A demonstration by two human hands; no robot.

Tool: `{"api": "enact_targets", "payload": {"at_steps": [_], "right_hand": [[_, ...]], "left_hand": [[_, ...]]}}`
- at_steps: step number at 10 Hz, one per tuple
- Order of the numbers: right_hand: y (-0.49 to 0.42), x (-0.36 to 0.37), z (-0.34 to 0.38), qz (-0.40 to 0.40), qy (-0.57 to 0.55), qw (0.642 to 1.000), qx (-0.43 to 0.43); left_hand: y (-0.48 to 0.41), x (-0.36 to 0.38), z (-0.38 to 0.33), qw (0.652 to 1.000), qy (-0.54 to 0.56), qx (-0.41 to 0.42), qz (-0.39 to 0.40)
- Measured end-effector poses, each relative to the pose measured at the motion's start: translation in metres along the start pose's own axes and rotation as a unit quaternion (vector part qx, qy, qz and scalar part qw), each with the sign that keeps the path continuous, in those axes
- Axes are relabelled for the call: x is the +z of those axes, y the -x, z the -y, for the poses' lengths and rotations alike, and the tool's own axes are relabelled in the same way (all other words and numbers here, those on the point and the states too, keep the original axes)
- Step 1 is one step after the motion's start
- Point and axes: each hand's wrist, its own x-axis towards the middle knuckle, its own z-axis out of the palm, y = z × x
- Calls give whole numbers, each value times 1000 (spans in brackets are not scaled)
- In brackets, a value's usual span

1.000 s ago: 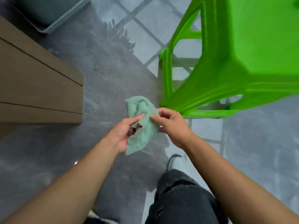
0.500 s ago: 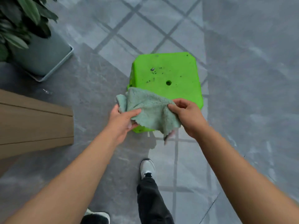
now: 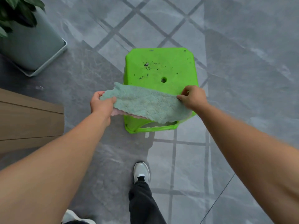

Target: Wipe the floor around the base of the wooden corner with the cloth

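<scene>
A pale green fluffy cloth [image 3: 145,103] is stretched flat between both my hands, in the air above the near edge of a green stool. My left hand [image 3: 101,104] pinches its left corner and my right hand [image 3: 191,97] pinches its right corner. The wooden corner [image 3: 30,120] juts in from the left edge, brown with horizontal grooves, its base meeting the grey tiled floor [image 3: 90,73]. The cloth is well to the right of the wood and does not touch the floor.
A bright green plastic stool [image 3: 160,68] with dark specks on its seat stands ahead of me. A grey planter [image 3: 30,46] with a leafy plant sits at the upper left. My shoe [image 3: 141,171] and dark trouser leg are below the stool.
The cloth went from bunched between my hands to spread wide, my hands moving apart. The view rose from beside the stool to above it, and the stool now appears farther away.
</scene>
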Motion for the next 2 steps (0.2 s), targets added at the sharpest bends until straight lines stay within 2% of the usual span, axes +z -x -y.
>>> {"api": "enact_targets", "payload": {"at_steps": [1,2], "right_hand": [[13,0,-1,-25,2,1000,15],[46,1,-2,-154,145,977,-40]], "left_hand": [[-2,-4,2,998,9,-43,50],[16,-16,-2,990,-132,-11,38]]}}
